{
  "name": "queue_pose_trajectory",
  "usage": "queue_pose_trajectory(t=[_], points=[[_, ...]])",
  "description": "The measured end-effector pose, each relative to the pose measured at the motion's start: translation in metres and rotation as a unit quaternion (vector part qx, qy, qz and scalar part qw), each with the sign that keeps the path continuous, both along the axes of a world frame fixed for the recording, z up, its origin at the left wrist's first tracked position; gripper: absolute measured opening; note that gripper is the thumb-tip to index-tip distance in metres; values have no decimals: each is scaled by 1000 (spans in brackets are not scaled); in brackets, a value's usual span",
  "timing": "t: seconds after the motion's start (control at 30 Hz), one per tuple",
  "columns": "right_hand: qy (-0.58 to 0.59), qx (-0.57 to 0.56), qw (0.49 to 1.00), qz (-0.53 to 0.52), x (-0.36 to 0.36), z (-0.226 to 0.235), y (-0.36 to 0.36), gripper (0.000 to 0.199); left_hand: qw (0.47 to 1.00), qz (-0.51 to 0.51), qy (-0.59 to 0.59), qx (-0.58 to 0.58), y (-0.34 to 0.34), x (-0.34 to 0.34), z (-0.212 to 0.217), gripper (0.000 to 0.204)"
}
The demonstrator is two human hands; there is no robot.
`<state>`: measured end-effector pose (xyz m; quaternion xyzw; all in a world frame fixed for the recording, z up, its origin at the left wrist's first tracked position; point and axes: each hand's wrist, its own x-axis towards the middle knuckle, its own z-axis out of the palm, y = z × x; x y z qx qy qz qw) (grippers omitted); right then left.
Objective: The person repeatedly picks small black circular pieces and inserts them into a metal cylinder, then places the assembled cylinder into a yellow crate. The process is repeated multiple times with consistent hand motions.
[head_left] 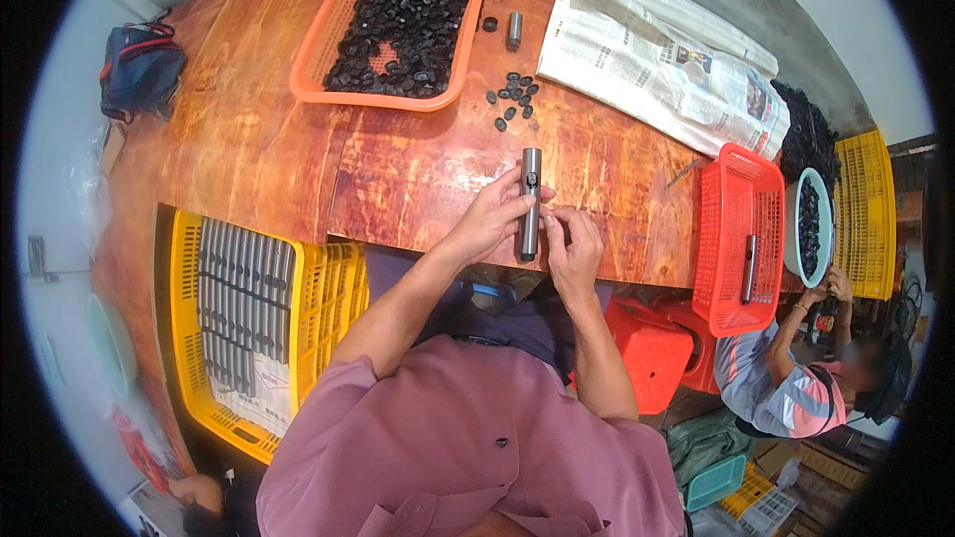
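A grey metal tube (530, 224) stands lengthwise in front of me over the table's near edge, with a black oval piece (532, 180) on its upper part. My left hand (490, 217) is closed round this tube, its thumb lying across it just below the oval piece. Close beside the tube's lower half is my right hand (575, 251), fingers curled and thumb against them; whatever they pinch, if anything, is hidden. Beyond the tube lie several loose black oval pieces (514, 91). Farther back, a short metal cylinder (514, 32) stands next to a small black ring (489, 25).
An orange basket (310, 70) of black pieces sits far left; newspapers (647, 60) lie far right. A yellow crate (323, 283) at left holds rows of tubes. At right are a red basket (731, 239) holding one tube, a pale bowl (796, 268) and a co-worker (786, 378).
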<state>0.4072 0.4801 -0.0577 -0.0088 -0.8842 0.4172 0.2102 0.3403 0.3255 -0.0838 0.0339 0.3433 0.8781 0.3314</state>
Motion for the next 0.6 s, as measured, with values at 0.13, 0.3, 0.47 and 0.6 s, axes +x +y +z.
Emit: queue_pose_trajectory(t=[0.13,0.3,0.47,0.6], points=[[-7,-2,1000,2,2,-4,2,9,1000,-4,9,6,-3,0,2,54],[-101,-248,963,-21,-3,-15,14,15,999,37,0,-11,-7,3,10,52],[-85,-119,989,30,-47,13,6,22,997,69,1,-31,-23,0,10,44],[11,49,994,97,-99,6,-15,25,996,73,-26,36,-31,2,10,43]])
